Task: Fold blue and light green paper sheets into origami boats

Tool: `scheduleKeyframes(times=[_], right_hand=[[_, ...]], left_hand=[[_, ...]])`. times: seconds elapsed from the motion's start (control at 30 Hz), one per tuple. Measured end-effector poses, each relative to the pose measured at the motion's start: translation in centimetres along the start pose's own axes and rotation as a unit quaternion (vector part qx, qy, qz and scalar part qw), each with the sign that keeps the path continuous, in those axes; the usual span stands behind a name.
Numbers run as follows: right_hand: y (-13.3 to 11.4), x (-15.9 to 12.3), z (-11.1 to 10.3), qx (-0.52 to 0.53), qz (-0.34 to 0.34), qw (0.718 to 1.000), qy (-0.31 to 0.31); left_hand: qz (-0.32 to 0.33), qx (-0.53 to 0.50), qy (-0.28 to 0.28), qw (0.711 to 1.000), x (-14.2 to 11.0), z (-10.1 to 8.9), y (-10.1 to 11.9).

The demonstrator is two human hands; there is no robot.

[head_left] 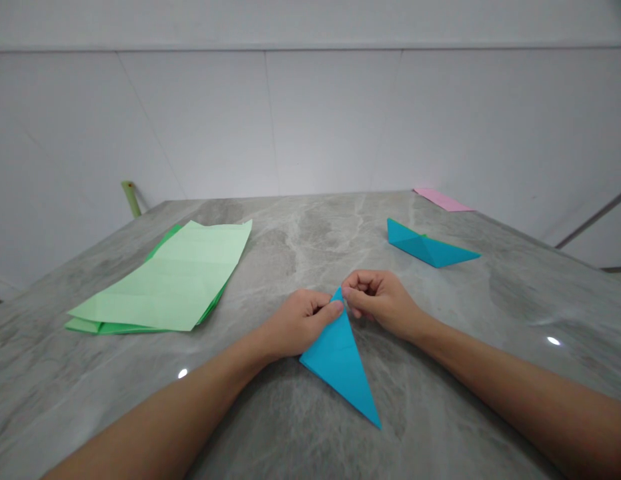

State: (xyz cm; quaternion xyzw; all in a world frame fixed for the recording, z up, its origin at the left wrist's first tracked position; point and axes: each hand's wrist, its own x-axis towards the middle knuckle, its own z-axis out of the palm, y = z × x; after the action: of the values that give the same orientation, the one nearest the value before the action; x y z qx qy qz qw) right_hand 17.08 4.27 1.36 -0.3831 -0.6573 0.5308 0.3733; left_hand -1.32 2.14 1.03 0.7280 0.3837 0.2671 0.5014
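Note:
A blue sheet of paper folded into a triangle (pixel 343 365) is held tilted over the grey table, one long corner pointing down toward me. My left hand (pixel 301 323) grips it near the top, thumb lying across the front face and fingers behind. At the upper tip, my right hand (pixel 383 300) pinches the paper's edge between thumb and forefinger, its other fingers curled. Further back on the right stands a folded blue paper boat (pixel 433 252) with a bit of green showing along its top edge.
To the left lies a stack of light and darker green paper sheets (pixel 170 277). A pink paper (pixel 444 200) rests at the far right edge of the marble-patterned table (pixel 310 233). Behind it rises a white wall (pixel 320 120). A green post-like object (pixel 131 198) shows beyond the far left edge.

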Motion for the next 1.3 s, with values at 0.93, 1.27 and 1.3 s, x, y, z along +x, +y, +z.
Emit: scheduleKeyframes(times=[0.93, 1.27, 1.3], right_hand=[[0.6, 0.1, 0.1, 0.003, 0.066, 0.996, -0.059], [0.0, 0.0, 0.1, 0.021, 0.094, 0.992, -0.08], [0.0, 0.0, 0.0, 0.02, 0.094, 0.992, -0.083]], left_hand=[[0.029, 0.069, 0.169, 0.983, 0.5, 0.2, -0.2], [0.031, 0.07, 0.227, 0.971, 0.7, -0.6, -0.4], [0.033, 0.073, 0.232, 0.969, 0.7, -0.8, -0.5]])
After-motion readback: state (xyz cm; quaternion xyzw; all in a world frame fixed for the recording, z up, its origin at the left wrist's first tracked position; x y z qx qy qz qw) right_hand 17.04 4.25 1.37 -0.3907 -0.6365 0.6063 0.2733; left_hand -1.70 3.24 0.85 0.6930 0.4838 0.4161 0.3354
